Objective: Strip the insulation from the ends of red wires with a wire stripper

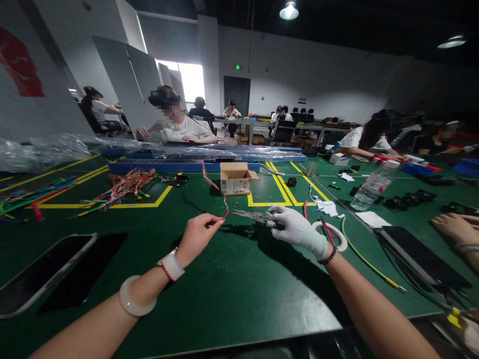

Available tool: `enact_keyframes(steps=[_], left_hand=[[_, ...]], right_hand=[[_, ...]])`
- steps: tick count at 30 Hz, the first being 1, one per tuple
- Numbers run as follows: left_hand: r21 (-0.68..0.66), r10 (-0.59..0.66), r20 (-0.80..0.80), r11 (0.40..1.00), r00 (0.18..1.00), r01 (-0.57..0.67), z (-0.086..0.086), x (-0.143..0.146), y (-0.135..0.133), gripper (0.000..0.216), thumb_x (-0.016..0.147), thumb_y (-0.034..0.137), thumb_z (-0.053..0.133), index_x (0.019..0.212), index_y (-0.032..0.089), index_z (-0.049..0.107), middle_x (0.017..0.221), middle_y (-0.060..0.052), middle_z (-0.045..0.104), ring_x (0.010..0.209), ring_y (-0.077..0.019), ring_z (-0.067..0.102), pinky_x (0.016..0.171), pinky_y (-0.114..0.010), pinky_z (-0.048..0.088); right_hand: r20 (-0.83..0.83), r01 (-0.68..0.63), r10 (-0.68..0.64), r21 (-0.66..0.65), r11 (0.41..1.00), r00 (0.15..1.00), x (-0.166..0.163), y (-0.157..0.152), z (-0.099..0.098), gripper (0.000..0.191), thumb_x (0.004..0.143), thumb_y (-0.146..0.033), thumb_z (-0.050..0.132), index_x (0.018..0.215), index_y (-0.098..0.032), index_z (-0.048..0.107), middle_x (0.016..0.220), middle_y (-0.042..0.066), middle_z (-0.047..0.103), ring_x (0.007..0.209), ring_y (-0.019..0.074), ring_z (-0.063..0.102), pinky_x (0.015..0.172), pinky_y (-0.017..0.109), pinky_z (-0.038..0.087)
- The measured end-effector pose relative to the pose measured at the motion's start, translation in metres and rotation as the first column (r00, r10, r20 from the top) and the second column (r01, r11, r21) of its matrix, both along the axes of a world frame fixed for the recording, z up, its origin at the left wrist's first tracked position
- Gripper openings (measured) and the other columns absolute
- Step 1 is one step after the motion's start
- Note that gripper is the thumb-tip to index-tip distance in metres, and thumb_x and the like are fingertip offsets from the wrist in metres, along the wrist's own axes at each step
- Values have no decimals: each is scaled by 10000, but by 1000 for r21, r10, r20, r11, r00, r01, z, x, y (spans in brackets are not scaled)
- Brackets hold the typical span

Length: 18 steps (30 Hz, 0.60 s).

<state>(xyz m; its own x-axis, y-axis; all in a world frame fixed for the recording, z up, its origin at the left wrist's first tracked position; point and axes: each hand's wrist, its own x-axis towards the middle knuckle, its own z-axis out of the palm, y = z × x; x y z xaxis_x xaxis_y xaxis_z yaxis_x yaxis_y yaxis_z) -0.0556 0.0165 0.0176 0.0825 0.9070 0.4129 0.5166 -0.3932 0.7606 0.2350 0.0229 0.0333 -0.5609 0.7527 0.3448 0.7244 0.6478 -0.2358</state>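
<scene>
My bare left hand (200, 234) pinches the red end of a wire (226, 213) between thumb and fingertips. From there a thin length of copper-coloured strand runs up and away past the small box. My right hand (294, 227), in a white glove, is closed around wire-stripping pliers (254, 215). Their jaws point left, a short way from the wire end, and do not seem to touch it. Beyond both hands stands an open cardboard box (236, 185), with small scraps scattered in front of it.
Left lie a bundle of bare copper wires (130, 185), coloured wires (33, 197) and two dark-screened devices. Right are a tape roll (342, 239), a yellow-green cable (364, 259), a water bottle (374, 187) and a black device (422, 259). Another person's hands (456, 229) rest at the right edge.
</scene>
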Motion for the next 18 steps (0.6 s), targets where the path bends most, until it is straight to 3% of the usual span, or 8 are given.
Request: enact_keyframes(steps=[11,15,18], left_hand=[[230,3,-477,966,879,122,-4,-3,-1,261,913,281,475,905,170,712,826,-96,696,773,-235,596,750,-345,407],[257,5,-545,953,838,161,-2,-2,-5,289,924,261,449,917,153,717,818,-114,685,752,-241,582,720,-349,396],[248,-8,-529,955,849,163,0,-2,-6,281,917,260,460,914,157,721,811,-115,682,750,-246,579,731,-363,399]], right_hand=[[21,35,-35,-40,999,999,-11,-6,-1,143,764,-201,560,802,-180,696,1136,98,597,996,202,590,861,300,467],[-40,18,-23,-132,991,999,-15,-9,-3,110,784,-208,562,717,-183,645,970,63,612,861,151,584,772,251,461],[-103,-4,-17,-202,979,995,-18,-11,-5,199,816,-255,567,631,-180,572,826,29,595,761,123,555,710,230,433]])
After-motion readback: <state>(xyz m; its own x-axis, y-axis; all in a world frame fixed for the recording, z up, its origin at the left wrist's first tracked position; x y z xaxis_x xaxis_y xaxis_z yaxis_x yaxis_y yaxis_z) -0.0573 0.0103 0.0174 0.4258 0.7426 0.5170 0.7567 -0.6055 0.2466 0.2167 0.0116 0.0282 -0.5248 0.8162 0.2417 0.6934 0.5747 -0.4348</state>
